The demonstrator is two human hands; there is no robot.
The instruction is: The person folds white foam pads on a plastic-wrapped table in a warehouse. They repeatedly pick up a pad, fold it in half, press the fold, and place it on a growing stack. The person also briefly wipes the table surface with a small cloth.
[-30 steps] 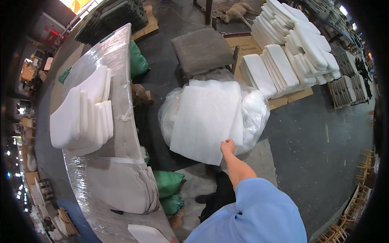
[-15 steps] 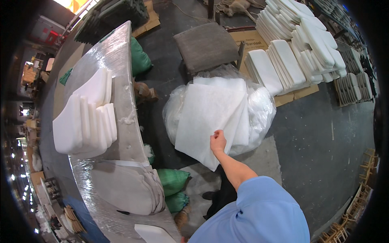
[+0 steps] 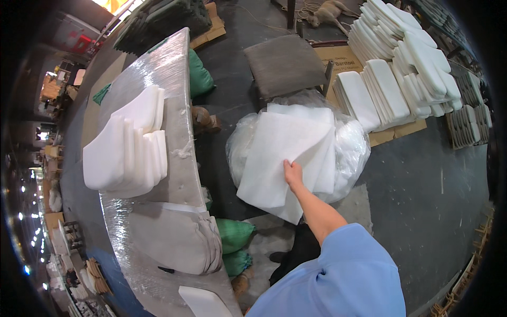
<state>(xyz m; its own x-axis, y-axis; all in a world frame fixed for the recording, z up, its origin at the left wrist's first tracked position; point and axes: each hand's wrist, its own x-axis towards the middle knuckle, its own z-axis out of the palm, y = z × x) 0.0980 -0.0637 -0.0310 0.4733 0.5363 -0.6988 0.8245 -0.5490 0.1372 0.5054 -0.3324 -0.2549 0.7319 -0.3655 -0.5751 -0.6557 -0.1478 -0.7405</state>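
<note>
My right hand (image 3: 293, 173) grips the near edge of a thin white wadding sheet (image 3: 277, 150). The sheet lies on top of a pile of similar sheets inside a clear plastic bag (image 3: 353, 150) on the floor, and its near edge is lifted and folded toward me. My blue sleeve (image 3: 343, 274) fills the lower right. My left hand is out of view.
A long table wrapped in plastic film (image 3: 174, 79) runs along my left, carrying a row of white foam pads (image 3: 127, 150) and a stack of grey fabric covers (image 3: 174, 240). Green sacks (image 3: 235, 235) lie under it. A grey cushioned seat (image 3: 285, 63) and stacked white foam pieces (image 3: 391, 68) stand beyond the bag.
My right hand has moved left across the pile, taken hold of the top sheet's edge and drawn it up toward me.
</note>
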